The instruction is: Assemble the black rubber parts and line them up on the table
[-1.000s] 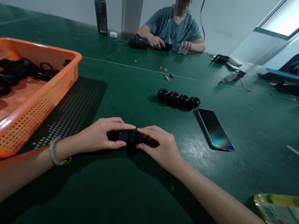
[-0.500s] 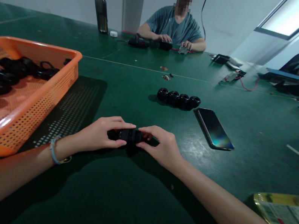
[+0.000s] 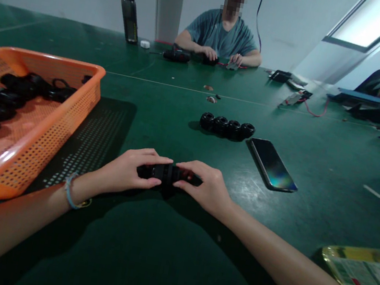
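In the head view, a small black part (image 3: 166, 173) lies low over the green table (image 3: 164, 255), held between the two hands, which meet at its middle. The left hand (image 3: 127, 171) is closed on its left end with thumb below and fingers curled over the top, and the right hand (image 3: 204, 186) pinches its right end the same way, fingertips of both hands nearly touching. To the left an orange basket (image 3: 72, 108) holds several black rings (image 3: 4, 97), while a row of black parts (image 3: 227, 127) and a phone (image 3: 271, 165) lie on the table beyond the hands.
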Demonstrator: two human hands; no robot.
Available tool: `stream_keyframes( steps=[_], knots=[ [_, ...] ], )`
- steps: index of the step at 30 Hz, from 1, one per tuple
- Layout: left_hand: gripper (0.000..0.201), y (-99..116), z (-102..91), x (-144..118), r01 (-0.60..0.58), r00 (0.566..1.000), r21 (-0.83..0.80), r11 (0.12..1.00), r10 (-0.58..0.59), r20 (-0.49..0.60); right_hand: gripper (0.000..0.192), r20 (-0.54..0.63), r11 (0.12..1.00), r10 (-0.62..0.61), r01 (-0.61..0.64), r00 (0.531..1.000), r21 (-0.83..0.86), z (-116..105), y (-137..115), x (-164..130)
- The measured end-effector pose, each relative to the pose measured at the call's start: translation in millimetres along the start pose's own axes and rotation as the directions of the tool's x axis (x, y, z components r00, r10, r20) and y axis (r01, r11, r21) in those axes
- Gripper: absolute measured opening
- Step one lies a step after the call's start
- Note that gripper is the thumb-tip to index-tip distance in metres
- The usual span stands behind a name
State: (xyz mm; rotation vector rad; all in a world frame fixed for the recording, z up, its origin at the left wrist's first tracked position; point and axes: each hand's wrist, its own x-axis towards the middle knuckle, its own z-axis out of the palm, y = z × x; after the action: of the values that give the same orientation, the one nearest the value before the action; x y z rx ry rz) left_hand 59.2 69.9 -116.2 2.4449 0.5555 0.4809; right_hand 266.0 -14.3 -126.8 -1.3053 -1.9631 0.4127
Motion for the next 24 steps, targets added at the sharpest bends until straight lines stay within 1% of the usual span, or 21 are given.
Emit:
stream_keyframes(
  steps=[4, 7, 10, 12, 15, 20, 24],
  knots=[
    [0.04, 0.4, -0.6, 0.0, 0.004, 1.0, -0.008, 1.0, -0.004, -0.006, 0.028, 0.007, 1.0, 0.0, 0.0, 1.0, 0.018, -0.8, 0.2, 0.0],
    [0.039, 1.0, -1.1, 0.3, 0.013, 1.0, -0.017, 1.0, -0.013, -0.011, 0.031, -0.011, 0.999, -0.024, 0.024, 1.0, 0.027, 0.2, 1.5, -0.4],
    [0.039, 1.1, -1.4, 0.9, 0.022, 1.0, -0.019, 1.0, -0.022, -0.01, 0.029, -0.035, 0.999, -0.04, 0.04, 0.999, 0.005, 1.6, 2.5, -1.2],
    [0.039, 0.9, -1.5, 1.1, 0.021, 1.0, -0.019, 1.0, -0.021, -0.008, 0.029, -0.041, 0.999, -0.033, 0.033, 0.999, 0.002, 2.0, 2.3, -1.6],
    [0.039, 0.9, -1.4, 0.7, 0.014, 1.0, -0.014, 1.0, -0.015, -0.006, 0.036, -0.035, 1.0, 0.009, -0.008, 0.999, 0.022, 1.4, 0.9, -1.6],
    [0.04, 1.9, -0.6, -0.2, 0.016, 1.0, -0.017, 1.0, -0.016, -0.01, 0.029, -0.014, 1.0, 0.01, -0.01, 1.0, 0.018, 0.1, -1.0, -0.7],
    [0.039, 2.2, -0.1, 0.1, 0.019, 1.0, -0.015, 1.0, -0.02, -0.015, 0.028, -0.007, 1.0, 0.014, -0.014, 1.0, 0.014, 0.1, -0.7, -0.6]
  ],
)
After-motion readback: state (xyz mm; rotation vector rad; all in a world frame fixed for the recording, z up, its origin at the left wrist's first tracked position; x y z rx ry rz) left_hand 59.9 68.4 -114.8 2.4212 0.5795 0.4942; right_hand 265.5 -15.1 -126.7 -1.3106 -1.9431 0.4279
